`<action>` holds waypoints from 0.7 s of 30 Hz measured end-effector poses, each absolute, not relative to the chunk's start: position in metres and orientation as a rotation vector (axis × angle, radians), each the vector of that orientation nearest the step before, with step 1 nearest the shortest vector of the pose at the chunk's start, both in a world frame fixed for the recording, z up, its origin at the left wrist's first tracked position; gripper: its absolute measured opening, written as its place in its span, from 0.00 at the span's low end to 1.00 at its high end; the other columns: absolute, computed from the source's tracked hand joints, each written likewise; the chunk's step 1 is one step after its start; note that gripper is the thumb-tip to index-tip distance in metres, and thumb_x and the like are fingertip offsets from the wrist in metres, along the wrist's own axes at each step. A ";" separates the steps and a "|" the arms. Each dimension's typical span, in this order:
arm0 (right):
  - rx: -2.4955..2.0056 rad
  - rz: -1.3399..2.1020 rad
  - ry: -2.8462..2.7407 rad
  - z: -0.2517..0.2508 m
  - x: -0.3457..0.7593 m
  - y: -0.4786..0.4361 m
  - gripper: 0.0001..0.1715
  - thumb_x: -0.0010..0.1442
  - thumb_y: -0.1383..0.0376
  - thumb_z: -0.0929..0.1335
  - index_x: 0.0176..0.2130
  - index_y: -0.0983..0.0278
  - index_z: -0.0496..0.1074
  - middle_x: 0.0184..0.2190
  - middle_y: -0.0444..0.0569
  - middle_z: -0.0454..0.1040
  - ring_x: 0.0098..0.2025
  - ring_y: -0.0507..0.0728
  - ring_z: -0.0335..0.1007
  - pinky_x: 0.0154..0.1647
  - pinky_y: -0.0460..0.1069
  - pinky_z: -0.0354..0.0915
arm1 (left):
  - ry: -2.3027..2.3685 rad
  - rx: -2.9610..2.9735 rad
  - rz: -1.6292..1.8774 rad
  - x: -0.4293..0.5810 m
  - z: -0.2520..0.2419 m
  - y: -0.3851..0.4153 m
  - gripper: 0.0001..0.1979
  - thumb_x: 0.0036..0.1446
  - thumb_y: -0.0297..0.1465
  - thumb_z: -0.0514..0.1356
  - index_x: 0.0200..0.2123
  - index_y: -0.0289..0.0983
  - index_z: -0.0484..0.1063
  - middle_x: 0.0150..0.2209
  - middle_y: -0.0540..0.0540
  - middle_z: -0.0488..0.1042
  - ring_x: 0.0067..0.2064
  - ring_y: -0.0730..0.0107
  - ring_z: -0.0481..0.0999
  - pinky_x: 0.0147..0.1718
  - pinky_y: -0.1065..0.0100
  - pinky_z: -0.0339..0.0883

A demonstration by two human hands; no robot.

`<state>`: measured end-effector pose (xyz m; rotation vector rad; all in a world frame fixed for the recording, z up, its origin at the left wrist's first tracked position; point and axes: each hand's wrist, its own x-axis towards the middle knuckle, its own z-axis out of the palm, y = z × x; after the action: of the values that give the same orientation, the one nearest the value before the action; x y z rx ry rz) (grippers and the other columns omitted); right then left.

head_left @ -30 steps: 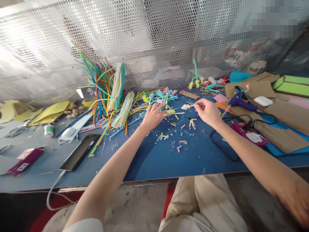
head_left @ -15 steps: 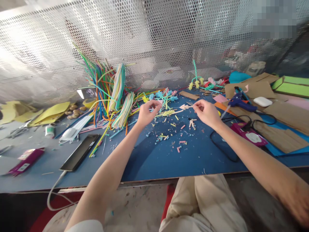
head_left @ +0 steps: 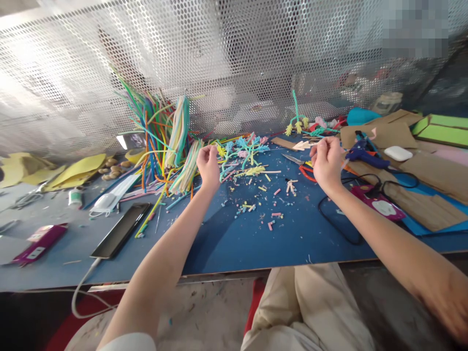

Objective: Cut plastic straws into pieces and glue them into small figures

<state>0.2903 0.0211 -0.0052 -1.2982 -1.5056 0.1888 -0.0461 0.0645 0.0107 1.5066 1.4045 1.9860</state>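
My right hand (head_left: 326, 163) is raised a little above the table with its fingers closed in a pinch on a cream pipe cleaner piece (head_left: 304, 145), whose branched end points left. Just below and left of that hand lie scissors (head_left: 294, 160) with orange handles, partly hidden by it. My left hand (head_left: 209, 168) is held up near the pipe cleaner bundles, fingers pinched together; what they hold, if anything, cannot be made out. Between the hands are blue and pink branched pipe cleaner pieces (head_left: 248, 146) and yellow ones (head_left: 254, 171).
Short pipe cleaner scraps (head_left: 252, 207) litter the blue table (head_left: 234, 248). Long pipe cleaners (head_left: 179, 131) stand at the back left. A phone (head_left: 122, 231) on a cable lies front left. At right are a glue gun (head_left: 365, 155), cardboard (head_left: 380, 135) and a white case (head_left: 398, 154).
My hands have moved apart, the left one leftward and the right one rightward and up. The cream piece now shows in my right hand, and the scissors' orange handles have come into view.
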 end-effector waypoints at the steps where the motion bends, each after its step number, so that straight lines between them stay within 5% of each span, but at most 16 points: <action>1: -1.266 0.198 -1.431 -0.005 0.290 0.022 0.22 0.73 0.50 0.49 0.51 0.58 0.60 0.34 0.51 0.73 0.27 0.58 0.69 0.33 0.55 0.66 | 1.413 1.521 1.978 -0.047 0.011 0.065 0.12 0.65 0.43 0.57 0.36 0.40 0.69 0.32 0.49 0.71 0.32 0.73 0.69 0.35 0.70 0.66; 4: -1.172 0.254 -1.291 -0.004 0.287 0.020 0.17 0.72 0.50 0.55 0.44 0.57 0.61 0.30 0.47 0.71 0.23 0.56 0.64 0.29 0.54 0.65 | 1.419 1.701 1.889 -0.046 0.012 0.060 0.13 0.65 0.43 0.58 0.35 0.40 0.69 0.32 0.49 0.72 0.34 0.72 0.70 0.34 0.70 0.65; 10: -1.142 0.247 -1.322 -0.001 0.282 0.017 0.22 0.71 0.44 0.57 0.44 0.57 0.64 0.28 0.49 0.70 0.29 0.59 0.70 0.31 0.54 0.66 | 1.452 2.231 1.675 -0.033 0.018 0.037 0.09 0.66 0.38 0.59 0.37 0.39 0.74 0.37 0.48 0.77 0.39 0.69 0.73 0.43 0.66 0.66; 16: -0.898 0.276 -1.299 -0.003 0.280 0.021 0.19 0.70 0.45 0.61 0.38 0.56 0.61 0.25 0.42 0.67 0.19 0.53 0.59 0.21 0.51 0.57 | 1.491 2.697 1.333 -0.020 0.017 0.022 0.08 0.67 0.38 0.60 0.42 0.42 0.76 0.42 0.49 0.81 0.47 0.63 0.75 0.52 0.59 0.60; 21: -0.847 0.294 -1.285 -0.002 0.278 0.021 0.17 0.70 0.47 0.62 0.37 0.55 0.62 0.24 0.42 0.67 0.19 0.53 0.59 0.20 0.51 0.57 | 1.451 2.868 1.240 -0.020 0.010 0.023 0.10 0.66 0.39 0.61 0.48 0.46 0.78 0.45 0.49 0.82 0.48 0.61 0.75 0.51 0.58 0.59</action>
<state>0.2779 0.0208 -0.0019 -0.8466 -1.2849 0.2944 -0.0203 0.0227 0.0099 2.8680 1.4508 1.2402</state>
